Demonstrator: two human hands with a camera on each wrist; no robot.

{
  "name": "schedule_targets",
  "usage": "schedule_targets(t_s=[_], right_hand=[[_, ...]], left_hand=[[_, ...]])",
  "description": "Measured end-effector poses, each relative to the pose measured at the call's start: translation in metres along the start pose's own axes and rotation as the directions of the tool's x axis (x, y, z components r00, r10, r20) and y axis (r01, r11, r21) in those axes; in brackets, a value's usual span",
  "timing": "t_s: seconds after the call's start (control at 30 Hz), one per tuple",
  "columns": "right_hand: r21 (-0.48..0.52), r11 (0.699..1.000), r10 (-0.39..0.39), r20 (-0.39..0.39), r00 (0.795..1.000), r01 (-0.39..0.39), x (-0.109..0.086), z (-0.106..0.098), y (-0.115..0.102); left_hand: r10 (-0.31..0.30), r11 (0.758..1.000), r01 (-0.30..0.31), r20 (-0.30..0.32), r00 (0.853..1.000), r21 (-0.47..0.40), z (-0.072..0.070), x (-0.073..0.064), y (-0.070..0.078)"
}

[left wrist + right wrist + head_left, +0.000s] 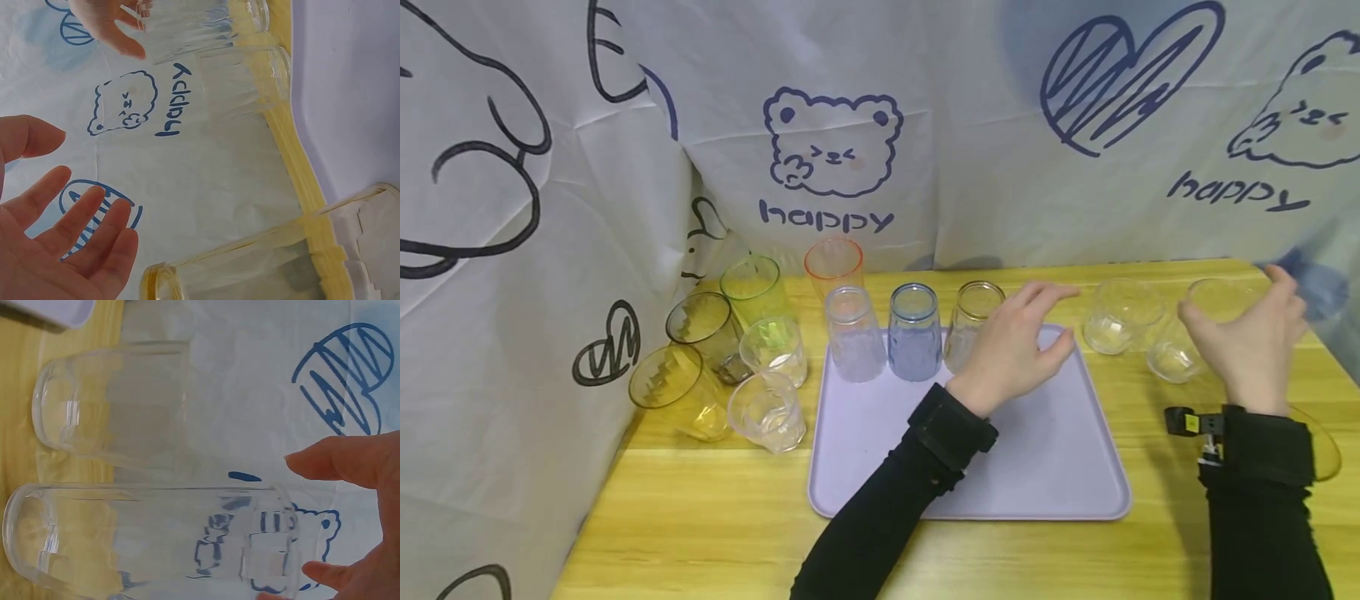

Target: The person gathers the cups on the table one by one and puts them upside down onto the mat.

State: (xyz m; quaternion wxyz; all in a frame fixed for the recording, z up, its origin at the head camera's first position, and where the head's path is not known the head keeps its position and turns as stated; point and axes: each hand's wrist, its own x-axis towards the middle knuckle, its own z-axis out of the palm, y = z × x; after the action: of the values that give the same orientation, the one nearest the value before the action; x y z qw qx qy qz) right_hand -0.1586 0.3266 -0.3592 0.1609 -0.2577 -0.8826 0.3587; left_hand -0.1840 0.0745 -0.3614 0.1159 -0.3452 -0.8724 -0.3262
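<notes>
Black sleeves (1262, 533) lay nearest, crossing over the bench (715, 533). On the right stood the clear glass (150, 544), mouth up and base on the bench; its long axis was vertical, though the turned wrist view laid it sideways. Beside its rim was the right hand (1251, 342), its grip spread in a wide curve: the thumb was clear of the wall and the fingertips were near the rim, with contact impossible to tell. Such a spread probably left room for the rim. Just beside stood a second glass (125, 406), also mouth up.

Left hand (1011, 354) hung near the brown glass (961, 329), its grip loose, fingers parted, holding nothing. With the blue glass (914, 342) and lilac glass (855, 342), that glass made a row along the back of the tray (1045, 467), all mouth down; the wider mouths likely gave steadier footing.

Farther left, yellow (681, 404), smoky, green and red glasses and two clear tumblers (771, 412) clustered mouth up. Patterned cloth (970, 183) hung behind.
</notes>
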Motion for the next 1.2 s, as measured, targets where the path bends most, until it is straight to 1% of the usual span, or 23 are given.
schedule_targets(t_s=[0.13, 0.3, 0.37, 0.5, 0.6, 0.77, 0.87, 0.97, 1.03, 1.07, 1.13, 1.2], right_hand=[[-0.016, 1.000, 0.004, 0.035, 0.999, -0.004, 0.005, 0.001, 0.002], [-0.024, 1.000, 0.003, 0.041, 0.999, -0.002, 0.006, 0.002, 0.002], [-0.023, 1.000, -0.004, 0.044, 0.999, 0.005, 0.005, 0.002, 0.004], [0.008, 1.000, -0.025, 0.072, 0.997, 0.024, 0.000, 0.001, 0.006], [0.035, 0.998, -0.051, 0.078, 0.996, 0.049, -0.005, 0.002, 0.007], [0.066, 0.994, -0.088, 0.026, 0.996, 0.087, -0.019, 0.010, 0.008], [0.126, 0.988, -0.087, -0.052, 0.995, 0.093, -0.026, 0.018, 0.011], [0.243, 0.965, -0.063, -0.153, 0.986, 0.099, -0.032, 0.029, 0.014], [0.345, 0.932, -0.044, -0.203, 0.978, 0.113, -0.035, 0.035, 0.015], [0.397, 0.910, -0.034, -0.217, 0.976, 0.120, -0.036, 0.038, 0.015], [0.485, 0.867, -0.008, -0.220, 0.975, 0.116, -0.038, 0.043, 0.015], [0.563, 0.823, 0.038, -0.194, 0.980, 0.080, -0.038, 0.045, 0.014]], left_hand=[[-0.011, 1.000, 0.011, 0.013, 1.000, -0.001, 0.000, -0.001, -0.002], [-0.012, 1.000, 0.012, 0.028, 1.000, -0.003, 0.001, -0.002, -0.003], [-0.010, 1.000, 0.010, 0.031, 0.999, -0.006, 0.002, -0.002, -0.003], [-0.021, 1.000, 0.021, 0.051, 0.999, -0.010, 0.004, -0.004, -0.004], [-0.031, 0.999, 0.032, 0.066, 0.997, -0.013, 0.005, -0.005, -0.004], [-0.024, 1.000, 0.024, 0.071, 0.997, -0.004, 0.006, -0.005, -0.003], [-0.016, 1.000, 0.016, 0.077, 0.997, 0.000, 0.006, -0.006, -0.003], [-0.013, 1.000, 0.013, 0.089, 0.996, 0.005, 0.007, -0.007, -0.003], [-0.014, 1.000, 0.014, 0.092, 0.996, 0.001, 0.008, -0.007, -0.003], [-0.016, 1.000, 0.016, 0.093, 0.996, 0.000, 0.008, -0.007, -0.002], [-0.017, 1.000, 0.018, 0.097, 0.995, -0.004, 0.008, -0.008, -0.002], [-0.014, 1.000, 0.015, 0.096, 0.995, -0.003, 0.010, -0.008, -0.002]])
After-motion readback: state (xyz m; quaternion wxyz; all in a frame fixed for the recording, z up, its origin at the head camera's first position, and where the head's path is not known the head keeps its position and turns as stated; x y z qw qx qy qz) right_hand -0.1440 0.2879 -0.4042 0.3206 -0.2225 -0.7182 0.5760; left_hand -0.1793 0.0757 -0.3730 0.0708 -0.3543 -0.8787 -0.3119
